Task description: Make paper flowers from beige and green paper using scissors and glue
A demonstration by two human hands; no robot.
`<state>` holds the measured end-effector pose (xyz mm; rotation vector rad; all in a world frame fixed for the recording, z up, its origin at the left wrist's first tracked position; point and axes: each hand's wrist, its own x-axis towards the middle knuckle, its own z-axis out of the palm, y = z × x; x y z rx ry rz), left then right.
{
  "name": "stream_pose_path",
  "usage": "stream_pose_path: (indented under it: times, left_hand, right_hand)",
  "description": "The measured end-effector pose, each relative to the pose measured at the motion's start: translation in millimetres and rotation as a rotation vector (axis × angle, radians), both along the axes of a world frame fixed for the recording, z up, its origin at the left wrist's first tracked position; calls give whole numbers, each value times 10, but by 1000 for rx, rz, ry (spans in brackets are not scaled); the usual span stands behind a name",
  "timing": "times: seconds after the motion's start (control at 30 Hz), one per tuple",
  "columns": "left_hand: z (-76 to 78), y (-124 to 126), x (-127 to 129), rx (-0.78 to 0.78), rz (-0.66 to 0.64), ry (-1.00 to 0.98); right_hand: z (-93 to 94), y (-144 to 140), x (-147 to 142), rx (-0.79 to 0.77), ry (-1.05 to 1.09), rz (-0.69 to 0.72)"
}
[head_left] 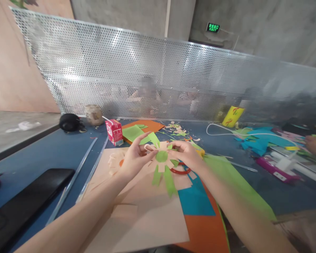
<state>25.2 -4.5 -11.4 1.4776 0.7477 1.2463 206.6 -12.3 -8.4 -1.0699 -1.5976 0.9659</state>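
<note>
Both hands, left (pixel 133 158) and right (pixel 185 154), pinched the paper flower (pixel 162 160) (light, floppy, easily torn), seemingly safest held near its centre.

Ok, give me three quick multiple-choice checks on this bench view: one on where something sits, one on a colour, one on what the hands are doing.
1. Where does the red drink carton stand?
A. on the blue tabletop, left of and beyond the hands
B. on the black pad
C. in the right hand

2. What colour is the round centre of the paper flower?
A. blue
B. green
C. red

3. How is the flower held?
A. lying flat, untouched
B. by one hand only
C. lifted between both hands

Answers:
1 A: the carton stands on the table with its straw up.
2 B: a green disc sits among peach petals.
3 C: the left hand and right hand pinch its opposite edges above the peach sheet.
</note>
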Motion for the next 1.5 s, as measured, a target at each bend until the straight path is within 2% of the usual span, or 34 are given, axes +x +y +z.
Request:
stream_pose_path:
  times: [0.13,0.27,0.4,0.93,1.3,1.5]
  left_hand:
    - [-19,18,-12,-13,7,-1]
    - [-36,32,-26,-9,-44,16]
    - [-59,43,-25,3,-79,11]
    - [-45,11,1,13,-79,75]
    - [-44,29,-9,-37,-18,113]
    - [-38,24,-1,-105,-34,129]
  right_hand:
    - [-27,14,9,3,-76,14]
    - [-70,34,16,61,-124,18]
    - [-81,36,11,53,-145,-7]
    - [-21,-15,14,177,-315,-130]
    - [41,-54,-38,244,-300,-160]
    - [35,-75,-38,144,-284,-149]
